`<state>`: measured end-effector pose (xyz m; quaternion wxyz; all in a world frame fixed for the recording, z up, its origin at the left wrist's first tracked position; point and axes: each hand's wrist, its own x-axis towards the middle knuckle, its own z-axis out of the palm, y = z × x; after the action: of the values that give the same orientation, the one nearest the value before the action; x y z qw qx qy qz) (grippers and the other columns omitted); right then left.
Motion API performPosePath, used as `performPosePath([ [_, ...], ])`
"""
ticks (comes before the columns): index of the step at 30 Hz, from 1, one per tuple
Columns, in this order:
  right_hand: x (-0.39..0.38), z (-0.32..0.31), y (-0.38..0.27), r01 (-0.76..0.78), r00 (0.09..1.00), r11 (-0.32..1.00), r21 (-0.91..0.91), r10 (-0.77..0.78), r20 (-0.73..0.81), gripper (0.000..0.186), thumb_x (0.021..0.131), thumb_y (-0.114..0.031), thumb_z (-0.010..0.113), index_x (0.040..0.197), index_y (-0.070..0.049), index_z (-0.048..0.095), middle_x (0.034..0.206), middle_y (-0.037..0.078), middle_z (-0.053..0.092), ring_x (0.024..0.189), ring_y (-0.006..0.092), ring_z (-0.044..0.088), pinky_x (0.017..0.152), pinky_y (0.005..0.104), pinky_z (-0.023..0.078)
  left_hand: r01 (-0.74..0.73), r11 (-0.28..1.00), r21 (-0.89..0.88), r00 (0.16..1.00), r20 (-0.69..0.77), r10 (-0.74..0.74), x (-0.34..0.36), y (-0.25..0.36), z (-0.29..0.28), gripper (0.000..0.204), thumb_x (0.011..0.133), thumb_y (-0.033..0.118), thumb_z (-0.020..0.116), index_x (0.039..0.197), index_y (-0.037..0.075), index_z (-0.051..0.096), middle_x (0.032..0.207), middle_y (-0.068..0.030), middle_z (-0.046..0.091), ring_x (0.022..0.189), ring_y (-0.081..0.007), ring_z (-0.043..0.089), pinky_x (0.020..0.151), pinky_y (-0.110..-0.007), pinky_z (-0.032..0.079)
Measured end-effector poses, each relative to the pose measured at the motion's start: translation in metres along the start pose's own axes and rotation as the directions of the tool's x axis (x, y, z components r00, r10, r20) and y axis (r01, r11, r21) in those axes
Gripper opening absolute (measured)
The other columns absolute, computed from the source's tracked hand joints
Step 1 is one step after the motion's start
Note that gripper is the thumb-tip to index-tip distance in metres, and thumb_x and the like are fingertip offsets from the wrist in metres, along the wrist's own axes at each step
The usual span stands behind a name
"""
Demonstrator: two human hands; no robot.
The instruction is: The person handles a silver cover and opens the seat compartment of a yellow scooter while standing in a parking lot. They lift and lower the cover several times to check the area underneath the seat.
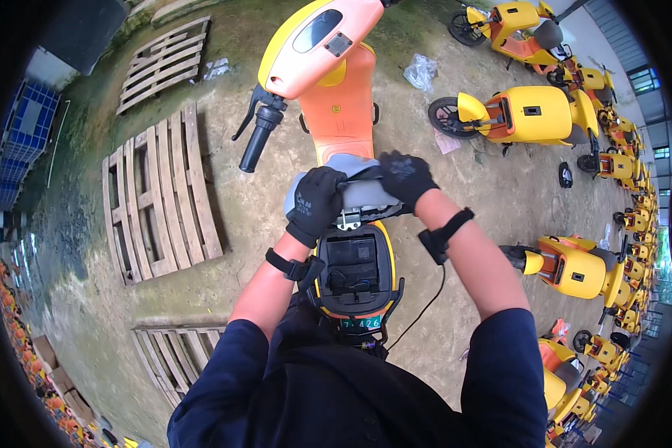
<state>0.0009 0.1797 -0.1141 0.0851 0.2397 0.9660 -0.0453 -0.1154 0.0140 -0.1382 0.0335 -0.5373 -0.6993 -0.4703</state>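
Observation:
A yellow and orange electric scooter (343, 97) stands in front of me. Its grey seat (367, 196) is tipped up on a metal hinge (349, 219), and the dark storage compartment (355, 269) behind it lies uncovered. Both my hands wear black gloves. My left hand (315, 203) is closed over the left side of the seat. My right hand (407, 179) has its fingers curled at the seat's right side. A dark strip (364, 176) runs across the seat between the two hands; whether it is a strap or the seat's edge cannot be made out.
Wooden pallets (160, 194) lie on the floor to the left. Several yellow scooters (534, 116) are parked along the right. A crumpled clear plastic bag (420, 72) lies near the front right. From my right wristband (444, 235) a thin black cable hangs down toward the scooter's rear.

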Motion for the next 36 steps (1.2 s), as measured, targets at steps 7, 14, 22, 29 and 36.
performPosePath([
  [7, -0.027, -0.004, 0.016, 0.045, 0.967, 0.979, -0.2, 0.007, 0.254, 0.02, 0.078, -0.02, 0.051, 0.089, -0.011, 0.065, 0.095, 0.011, 0.065, 0.088, 0.025, 0.064, 0.072, 0.037, 0.051, -0.027, 0.999, 0.025, 0.998, 0.065, 0.025, -0.012, 0.0, -0.006, 0.016, 0.066, 0.002, 0.061, 0.082, 0.005, 0.058, 0.08, -0.013, 0.058, 0.077, -0.0319, 0.055, 0.069, -0.04, 0.044],
  [14, -0.124, 0.018, 0.094, -0.149, 0.98, 0.968, 0.204, 0.116, 0.164, 0.028, 0.085, -0.026, 0.052, 0.105, -0.008, 0.06, 0.103, 0.016, 0.06, 0.1, 0.0281, 0.057, 0.086, 0.0383, 0.045, -0.012, 0.999, -0.031, 1.0, 0.028, 0.013, 0.003, -0.012, -0.013, 0.025, 0.059, -0.006, 0.054, 0.081, 0.003, 0.058, 0.077, -0.0154, 0.057, 0.075, -0.0348, 0.055, 0.068, -0.042, 0.045],
  [22, -0.044, 0.037, 0.013, 0.111, 0.965, 0.647, 0.754, 0.112, -0.238, 0.03, 0.086, -0.02, 0.055, 0.109, -0.001, 0.058, 0.104, 0.017, 0.06, 0.099, 0.0292, 0.057, 0.086, 0.0344, 0.044, -0.066, 0.994, 0.091, 0.916, 0.4, 0.024, 0.021, -0.006, -0.017, 0.027, 0.075, 0.012, 0.063, 0.101, 0.009, 0.058, 0.077, -0.0139, 0.057, 0.074, -0.0317, 0.057, 0.065, -0.042, 0.046],
  [29, -0.042, 0.062, 0.017, -0.002, 0.971, 0.205, 0.979, 0.233, -0.047, 0.029, 0.089, -0.02, 0.053, 0.112, -0.003, 0.059, 0.108, 0.011, 0.062, 0.097, 0.0183, 0.058, 0.085, 0.0295, 0.045, -0.371, 0.873, 0.318, 0.803, 0.582, 0.129, 0.037, 0.001, -0.01, 0.022, 0.075, 0.017, 0.057, 0.096, 0.012, 0.059, 0.08, -0.008, 0.058, 0.079, -0.0275, 0.057, 0.066, -0.04, 0.045],
  [36, -0.045, 0.08, 0.028, 0.145, 0.956, 0.49, 0.86, 0.153, -0.248, 0.031, 0.091, -0.023, 0.047, 0.111, -0.001, 0.058, 0.108, 0.017, 0.061, 0.098, 0.0282, 0.058, 0.086, 0.0353, 0.044, -0.16, 0.962, 0.22, 0.947, 0.308, 0.087, 0.017, 0.005, 0.007, 0.022, 0.067, 0.004, 0.057, 0.09, 0.006, 0.057, 0.081, -0.0142, 0.055, 0.079, -0.0331, 0.052, 0.068, -0.042, 0.042],
])
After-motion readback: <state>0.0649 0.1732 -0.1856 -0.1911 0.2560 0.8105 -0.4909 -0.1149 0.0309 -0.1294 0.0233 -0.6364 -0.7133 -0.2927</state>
